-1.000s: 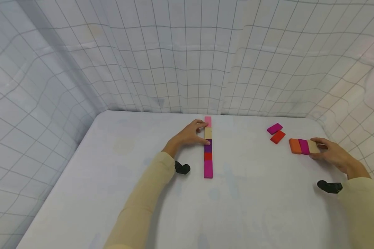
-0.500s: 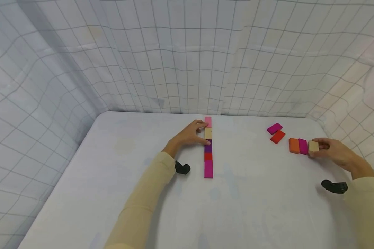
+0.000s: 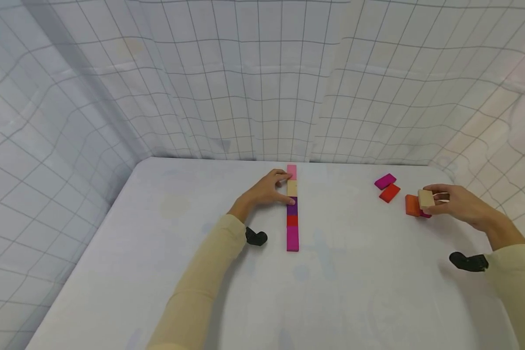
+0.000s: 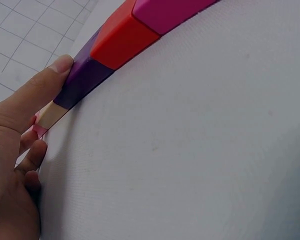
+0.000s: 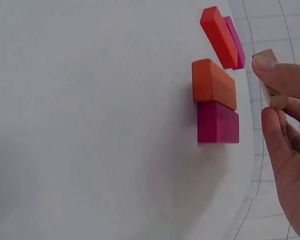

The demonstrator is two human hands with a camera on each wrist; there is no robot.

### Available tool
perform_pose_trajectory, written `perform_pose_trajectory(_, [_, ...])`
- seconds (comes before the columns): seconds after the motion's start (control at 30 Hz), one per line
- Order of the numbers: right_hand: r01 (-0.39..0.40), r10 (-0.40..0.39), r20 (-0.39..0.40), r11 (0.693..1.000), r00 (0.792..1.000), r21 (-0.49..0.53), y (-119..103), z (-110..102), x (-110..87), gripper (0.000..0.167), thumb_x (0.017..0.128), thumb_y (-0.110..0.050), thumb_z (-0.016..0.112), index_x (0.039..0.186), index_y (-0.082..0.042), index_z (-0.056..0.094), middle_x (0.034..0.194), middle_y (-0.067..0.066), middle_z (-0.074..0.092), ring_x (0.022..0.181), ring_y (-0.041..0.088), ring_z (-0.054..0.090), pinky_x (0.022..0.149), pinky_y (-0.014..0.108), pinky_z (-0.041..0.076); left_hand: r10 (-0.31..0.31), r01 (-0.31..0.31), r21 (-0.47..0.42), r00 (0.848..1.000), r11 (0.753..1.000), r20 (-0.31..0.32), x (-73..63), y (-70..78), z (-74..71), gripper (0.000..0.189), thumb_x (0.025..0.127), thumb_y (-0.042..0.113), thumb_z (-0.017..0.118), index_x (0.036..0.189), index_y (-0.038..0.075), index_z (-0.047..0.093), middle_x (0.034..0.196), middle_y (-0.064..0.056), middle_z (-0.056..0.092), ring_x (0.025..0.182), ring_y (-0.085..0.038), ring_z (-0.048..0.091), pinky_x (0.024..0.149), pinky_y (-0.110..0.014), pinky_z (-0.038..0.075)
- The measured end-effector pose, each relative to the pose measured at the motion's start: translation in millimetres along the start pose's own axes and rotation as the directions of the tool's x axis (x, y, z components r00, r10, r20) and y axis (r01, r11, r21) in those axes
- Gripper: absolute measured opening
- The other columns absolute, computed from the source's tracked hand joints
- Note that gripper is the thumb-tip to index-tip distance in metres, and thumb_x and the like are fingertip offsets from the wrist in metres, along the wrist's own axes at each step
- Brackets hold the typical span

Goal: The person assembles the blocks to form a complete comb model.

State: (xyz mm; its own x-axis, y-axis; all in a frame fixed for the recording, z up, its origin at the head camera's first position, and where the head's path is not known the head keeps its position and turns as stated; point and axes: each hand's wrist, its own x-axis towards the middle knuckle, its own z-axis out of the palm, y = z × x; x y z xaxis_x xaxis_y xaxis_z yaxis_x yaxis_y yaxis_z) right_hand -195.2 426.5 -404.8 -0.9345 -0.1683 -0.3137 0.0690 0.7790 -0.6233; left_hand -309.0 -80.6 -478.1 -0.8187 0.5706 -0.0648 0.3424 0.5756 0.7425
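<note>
My right hand [image 3: 461, 204] pinches a plain beige wooden block [image 3: 426, 199] between thumb and fingers. In the right wrist view that block [image 5: 271, 82] is raised off the table. It partly covers a magenta block [image 3: 427, 214] in the head view, beside an orange block [image 3: 412, 205]. My left hand [image 3: 264, 188] lies along a straight row of blocks mid-table, fingers spread apart. Its thumb touches the purple block [image 4: 85, 75], and a fingertip reaches the pink block [image 3: 291, 171] at the far end. Beige [image 3: 292, 187], red [image 3: 292, 220] and magenta [image 3: 292, 238] blocks complete the row.
Another red block [image 3: 390, 193] and magenta block [image 3: 385, 181] lie close together at the back right. White cloth with a dark grid [image 3: 262, 87] hangs behind and beside the white table [image 3: 354, 291]. Black wrist-worn pieces [image 3: 256, 237] show below both hands.
My right hand has lifted the beige block from the right end of the orange and magenta blocks and brought it left over the magenta one. The left hand stays put.
</note>
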Motion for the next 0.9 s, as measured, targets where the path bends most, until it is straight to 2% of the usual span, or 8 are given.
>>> perform_pose_trajectory(0.07, [0.012, -0.012, 0.001, 1.000, 1.000, 0.006, -6, 4, 1.8, 0.074, 0.099, -0.025, 0.071, 0.152, 0.011, 0.033, 0.140, 0.032, 0.041, 0.123, 0.047, 0.041, 0.090, 0.046, 0.048, 0.000, 0.000, 0.001, 1.000, 1.000, 0.000, 0.0, -0.3, 0.4, 0.095, 0.081, 0.038, 0.090, 0.159, 0.013, 0.042, 0.157, -0.007, 0.038, 0.125, -0.022, 0.048, 0.106, -0.038, 0.041])
perform_pose_trajectory(0.27, [0.031, -0.030, -0.011, 0.999, 0.999, 0.021, -22, 15, 7.1, 0.076, 0.096, -0.026, 0.077, 0.151, 0.009, 0.037, 0.136, 0.027, 0.047, 0.119, 0.040, 0.044, 0.082, 0.027, 0.050, -0.012, 0.012, 0.004, 1.000, 1.000, 0.000, -1.3, -1.4, 1.1, 0.095, 0.082, 0.037, 0.090, 0.160, 0.014, 0.042, 0.157, -0.006, 0.038, 0.126, -0.022, 0.048, 0.106, -0.038, 0.041])
perform_pose_trajectory(0.43, [0.057, -0.057, -0.022, 0.998, 0.998, 0.022, -33, 26, 10.8, 0.074, 0.095, -0.024, 0.077, 0.150, 0.008, 0.040, 0.133, 0.024, 0.051, 0.118, 0.038, 0.047, 0.080, 0.024, 0.050, -0.007, 0.007, 0.006, 1.000, 1.000, 0.001, -2.4, -1.5, 0.9, 0.094, 0.082, 0.036, 0.090, 0.160, 0.013, 0.042, 0.158, -0.007, 0.036, 0.127, -0.023, 0.048, 0.107, -0.038, 0.041])
perform_pose_trajectory(0.67, [0.113, -0.112, -0.019, 0.992, 0.993, 0.062, -48, 41, 13.7, 0.072, 0.093, -0.017, 0.079, 0.150, 0.007, 0.042, 0.132, 0.023, 0.055, 0.123, 0.041, 0.051, 0.082, 0.020, 0.050, -0.010, 0.010, 0.005, 1.000, 1.000, -0.005, -1.4, 0.2, 1.1, 0.095, 0.082, 0.039, 0.090, 0.160, 0.015, 0.042, 0.159, -0.006, 0.036, 0.126, -0.022, 0.048, 0.106, -0.039, 0.041])
perform_pose_trajectory(0.9, [0.175, -0.175, -0.012, 0.981, 0.985, 0.078, -64, 65, 15.1, 0.071, 0.090, -0.021, 0.083, 0.147, 0.002, 0.046, 0.139, 0.020, 0.048, 0.130, 0.046, 0.048, 0.087, 0.018, 0.048, -0.016, 0.016, 0.007, 1.000, 1.000, -0.009, 1.8, -1.3, 0.5, 0.096, 0.080, 0.040, 0.091, 0.160, 0.016, 0.043, 0.157, -0.005, 0.037, 0.124, -0.020, 0.048, 0.105, -0.039, 0.041])
